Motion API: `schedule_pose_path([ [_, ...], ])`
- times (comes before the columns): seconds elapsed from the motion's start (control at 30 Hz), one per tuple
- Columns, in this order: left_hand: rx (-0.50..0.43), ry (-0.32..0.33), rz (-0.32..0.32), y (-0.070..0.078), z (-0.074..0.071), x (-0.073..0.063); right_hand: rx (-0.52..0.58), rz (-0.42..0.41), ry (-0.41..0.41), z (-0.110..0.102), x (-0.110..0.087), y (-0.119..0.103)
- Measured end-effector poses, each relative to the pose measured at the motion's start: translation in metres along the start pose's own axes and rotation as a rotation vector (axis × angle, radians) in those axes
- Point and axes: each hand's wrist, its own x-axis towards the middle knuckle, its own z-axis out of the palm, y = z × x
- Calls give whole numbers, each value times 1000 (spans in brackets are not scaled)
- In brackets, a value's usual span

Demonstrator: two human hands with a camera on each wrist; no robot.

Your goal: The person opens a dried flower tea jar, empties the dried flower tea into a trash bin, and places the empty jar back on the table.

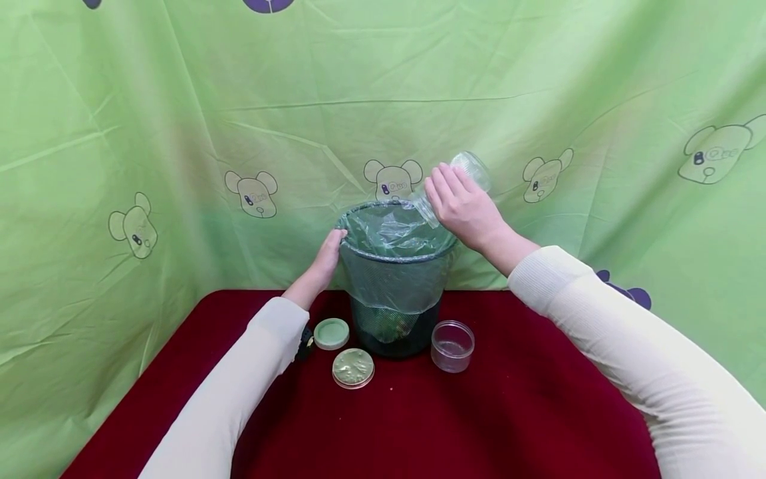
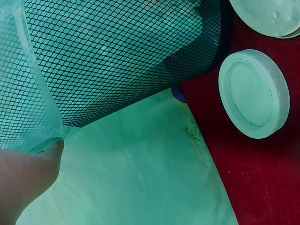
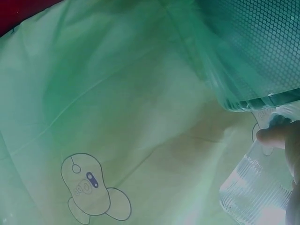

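A dark mesh wastebasket (image 1: 426, 329) stands on the table, lined with a thin translucent plastic bag (image 1: 389, 289) folded over its rim. My left hand (image 1: 326, 256) holds the rim at its left side, thumb at the top edge; in the left wrist view the hand (image 2: 30, 180) meets the bag, its other fingers hidden. Over the right side of the rim, my right hand (image 1: 463, 206) grips a clear ribbed plastic jar (image 1: 473, 167), tilted with its mouth down toward the inside of the bag. The jar's ribbed body (image 3: 255, 187) also shows in the right wrist view.
Left of the wastebasket's base lies a pale green-white lid (image 1: 332, 333). A gold-coloured metal lid (image 1: 353, 368) lies in front. To the right stands a clear round container (image 1: 452, 347). Red cloth (image 1: 383, 432) covers the table, and a green printed curtain (image 1: 311, 80) hangs behind.
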Motion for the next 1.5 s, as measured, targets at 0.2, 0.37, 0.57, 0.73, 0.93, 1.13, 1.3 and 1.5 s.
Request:
schedule_pose_path([
  [0.2, -8, 6, -2, 1, 0, -1, -38, -35, 7, 1, 1, -1],
  [0.37, -6, 8, 0, 1, 1, -1, -61, -67, 19, 0, 4, -2],
  [0.57, -4, 5, -2, 1, 0, -3, -74, -92, 30, 2, 5, -2],
  [0.73, -1, 0, -6, 0, -1, -2, -64, -104, 65, 3, 6, -3],
  [0.93, -4, 0, 0, 4, -1, -5, -68, -151, 115, 5, 9, -2],
  [1.13, -12, 16, 6, 1, 0, -1, -80, -182, 144, 4, 13, 1],
  [1.3, -14, 19, 7, 3, 1, -2, -57, -202, 155, 3, 16, 1],
  [1.5, 3, 8, 0, 3, 1, -2, -48, -235, 136, 2, 18, 2],
])
